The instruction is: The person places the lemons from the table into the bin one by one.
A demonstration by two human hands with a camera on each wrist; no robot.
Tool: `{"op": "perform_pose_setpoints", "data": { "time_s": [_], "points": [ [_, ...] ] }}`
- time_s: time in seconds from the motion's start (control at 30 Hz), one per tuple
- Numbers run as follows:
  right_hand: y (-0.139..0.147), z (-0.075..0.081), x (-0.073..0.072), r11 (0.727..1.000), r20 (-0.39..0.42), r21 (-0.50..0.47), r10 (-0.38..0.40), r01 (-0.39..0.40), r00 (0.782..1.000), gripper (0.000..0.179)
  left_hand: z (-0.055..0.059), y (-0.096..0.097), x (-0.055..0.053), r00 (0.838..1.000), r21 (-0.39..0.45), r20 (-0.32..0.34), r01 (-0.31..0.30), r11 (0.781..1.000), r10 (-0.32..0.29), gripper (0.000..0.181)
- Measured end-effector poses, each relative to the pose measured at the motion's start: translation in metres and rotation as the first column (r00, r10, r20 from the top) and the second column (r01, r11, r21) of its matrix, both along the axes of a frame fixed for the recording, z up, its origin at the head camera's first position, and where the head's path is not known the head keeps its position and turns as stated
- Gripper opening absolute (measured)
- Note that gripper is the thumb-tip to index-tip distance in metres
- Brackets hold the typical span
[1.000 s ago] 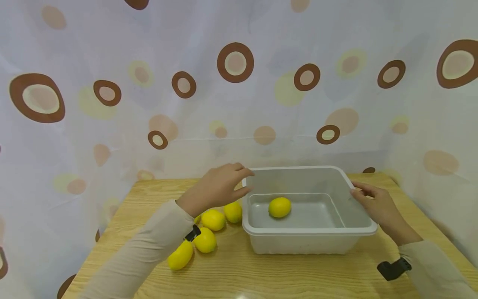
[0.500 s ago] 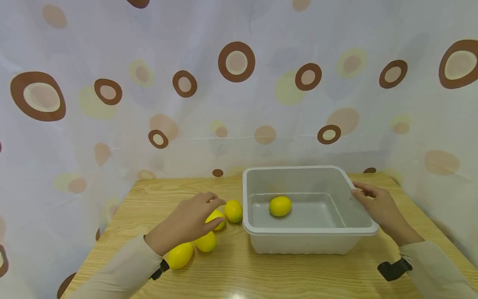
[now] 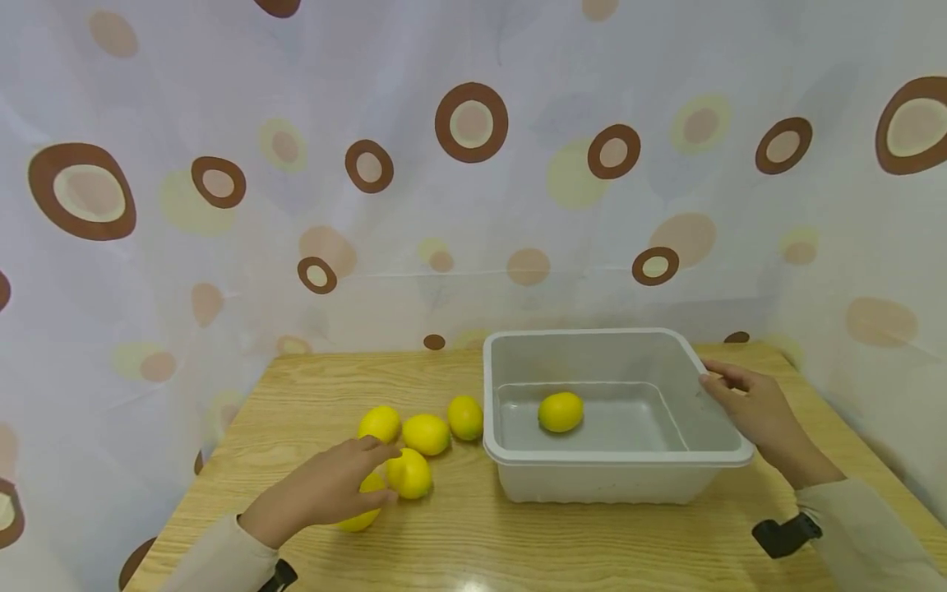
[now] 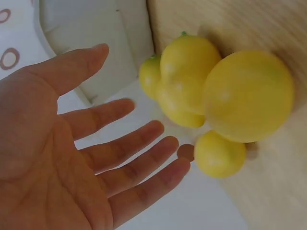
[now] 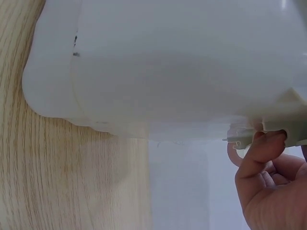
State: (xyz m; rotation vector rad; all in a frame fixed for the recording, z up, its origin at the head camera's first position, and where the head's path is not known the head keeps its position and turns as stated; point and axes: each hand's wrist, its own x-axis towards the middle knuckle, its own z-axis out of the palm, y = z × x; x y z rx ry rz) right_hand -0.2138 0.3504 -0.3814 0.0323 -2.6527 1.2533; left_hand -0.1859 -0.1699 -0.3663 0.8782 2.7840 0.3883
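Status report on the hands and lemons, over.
Left hand empty, near five loose lemons. Right hand grips plastic bin at one side. One lemon inside. No obstruction visible.

Bin (image 3: 599, 483) at R hand (image 3: 762, 418): plastic, smooth, semi-gloss. Lemons (image 3: 427, 434) by L hand (image 3: 321, 492): smooth, slight sheen. Table (image 3: 533, 543) below hands: wood-grain, semi-gloss w/ glint. Curtain (image 3: 414, 74) beyond hands: cloth, matt, lightly creased. Sleeves (image 3: 861, 522) behind hands: matt cloth.

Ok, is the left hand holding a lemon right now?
No, the left wrist view shows the left hand with its palm bare and fingers extended, and the nearby lemons lie on the table.
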Motion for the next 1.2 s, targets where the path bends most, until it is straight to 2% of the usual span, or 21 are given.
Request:
{"op": "perform_pose_setpoints", "data": {
  "time_s": [0.13, 0.37, 0.63, 0.93, 1.2],
  "points": [
    [0.000, -0.001, 0.000, 1.000, -0.003, -0.007, -0.011, 0.011, 1.000, 0.053, -0.012, -0.007, 0.006, 0.999, 0.012, 0.033, -0.034, 0.999, 0.034, 0.063],
    [-0.001, -0.003, 0.000, 1.000, 0.007, -0.026, 0.003, -0.003, 1.000, 0.055, -0.027, -0.016, 0.017, 0.994, -0.076, 0.054, -0.094, 0.993, 0.099, 0.075],
    [0.000, -0.002, 0.000, 1.000, 0.009, -0.011, -0.002, 0.002, 1.000, 0.055, -0.036, -0.022, 0.017, 0.986, -0.032, 0.030, -0.161, 0.986, 0.162, 0.077],
    [0.001, -0.002, -0.001, 1.000, 0.010, -0.006, -0.002, 0.002, 1.000, 0.055, -0.049, -0.025, 0.011, 0.992, 0.058, 0.040, -0.125, 0.990, 0.123, 0.078],
    [0.001, -0.001, 0.001, 1.000, 0.036, -0.017, 0.006, -0.005, 0.999, 0.057, -0.054, -0.022, 0.008, 0.992, 0.047, 0.029, -0.127, 0.991, 0.126, 0.078]
  ]
}}
